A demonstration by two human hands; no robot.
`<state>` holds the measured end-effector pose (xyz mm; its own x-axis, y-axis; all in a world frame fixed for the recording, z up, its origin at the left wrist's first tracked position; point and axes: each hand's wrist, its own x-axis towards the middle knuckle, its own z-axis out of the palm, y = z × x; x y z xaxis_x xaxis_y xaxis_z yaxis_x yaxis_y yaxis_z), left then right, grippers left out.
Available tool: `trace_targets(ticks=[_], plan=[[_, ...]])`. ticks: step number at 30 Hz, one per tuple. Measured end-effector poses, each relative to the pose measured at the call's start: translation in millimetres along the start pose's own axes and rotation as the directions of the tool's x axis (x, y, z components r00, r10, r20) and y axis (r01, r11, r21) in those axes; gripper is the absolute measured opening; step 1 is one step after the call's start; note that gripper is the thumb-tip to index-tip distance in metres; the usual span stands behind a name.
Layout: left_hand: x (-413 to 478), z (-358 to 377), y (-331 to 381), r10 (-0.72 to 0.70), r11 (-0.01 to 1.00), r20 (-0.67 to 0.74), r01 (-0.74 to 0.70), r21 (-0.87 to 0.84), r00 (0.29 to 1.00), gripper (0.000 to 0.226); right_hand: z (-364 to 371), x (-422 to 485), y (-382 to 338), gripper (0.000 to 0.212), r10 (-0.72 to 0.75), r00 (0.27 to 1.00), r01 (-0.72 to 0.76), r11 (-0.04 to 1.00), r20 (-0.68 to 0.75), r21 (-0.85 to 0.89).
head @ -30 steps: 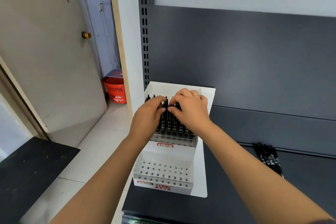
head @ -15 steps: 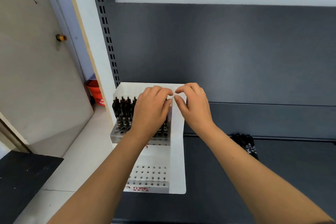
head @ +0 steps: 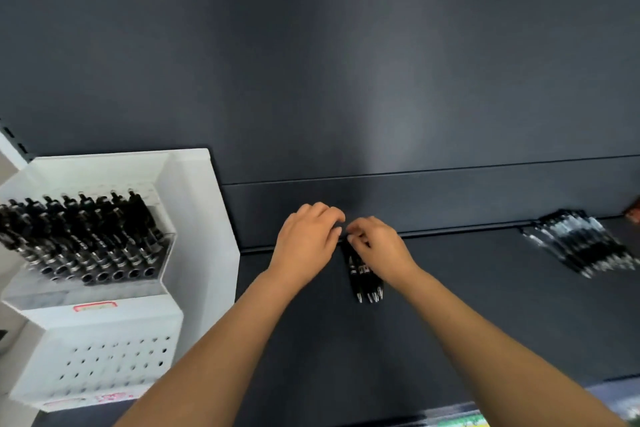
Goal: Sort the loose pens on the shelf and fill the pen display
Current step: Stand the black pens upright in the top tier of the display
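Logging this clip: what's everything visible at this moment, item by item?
pen display: one, white, shelf's left end; lower tier's holes empty
displayed pens: many, black, upper tier
small pen bunch: about four tips showing, black, mid-shelf under the hands
pen pile: many, black, shelf's right
reddish object: one, right edge, cut off
shelf: one, dark grey
left hand: fingers curled at the bunch's far end, grip unclear
right hand: pinching the bunch's far end

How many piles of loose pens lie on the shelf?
2. A small bunch lies under the right hand, beside the left hand; a larger pile lies far right. More may be hidden.
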<state>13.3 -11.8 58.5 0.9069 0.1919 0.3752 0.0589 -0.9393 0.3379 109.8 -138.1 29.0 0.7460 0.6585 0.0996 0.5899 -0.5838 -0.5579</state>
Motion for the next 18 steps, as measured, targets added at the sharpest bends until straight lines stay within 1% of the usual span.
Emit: trace_targets(ticks=[2,4,5,7,9,10,12,15,18], plan=[[10,28,9,-0.05,0.999,0.085,0.05,0.006,0.995,0.025,-2,3,26,0.021,0.042,0.998,-0.042,0.999,0.042,-0.012],[16,55,13,-0.13,0.991,0.201,0.131,0.006,0.971,0.029,-1,7,49,0.024,0.091,0.992,-0.089,0.996,0.09,-0.031],[18,69,13,-0.178,0.983,0.263,0.184,0.0,0.948,0.032,1,10,57,0.025,0.111,0.988,-0.108,0.994,0.111,-0.035],[18,96,13,-0.288,0.949,0.382,0.316,-0.011,0.878,0.04,5,15,74,0.026,0.145,0.979,-0.142,0.989,0.142,-0.032],[15,118,13,-0.372,0.909,0.463,0.417,0.005,0.804,0.046,12,21,86,0.026,0.169,0.972,-0.167,0.986,0.163,-0.027],[12,126,13,-0.399,0.895,0.482,0.446,0.019,0.78,0.049,15,23,88,0.026,0.178,0.969,-0.176,0.984,0.17,-0.028],[11,138,14,-0.445,0.871,0.477,0.49,0.034,0.758,0.053,22,27,90,0.032,0.194,0.962,-0.186,0.981,0.191,-0.056],[18,148,19,-0.512,0.826,0.437,0.564,0.013,0.739,0.06,31,32,86,0.041,0.208,0.957,-0.182,0.973,0.203,-0.14],[29,153,25,-0.567,0.785,0.435,0.62,0.025,0.7,0.063,38,37,81,0.043,0.209,0.955,-0.158,0.959,0.21,-0.237]])
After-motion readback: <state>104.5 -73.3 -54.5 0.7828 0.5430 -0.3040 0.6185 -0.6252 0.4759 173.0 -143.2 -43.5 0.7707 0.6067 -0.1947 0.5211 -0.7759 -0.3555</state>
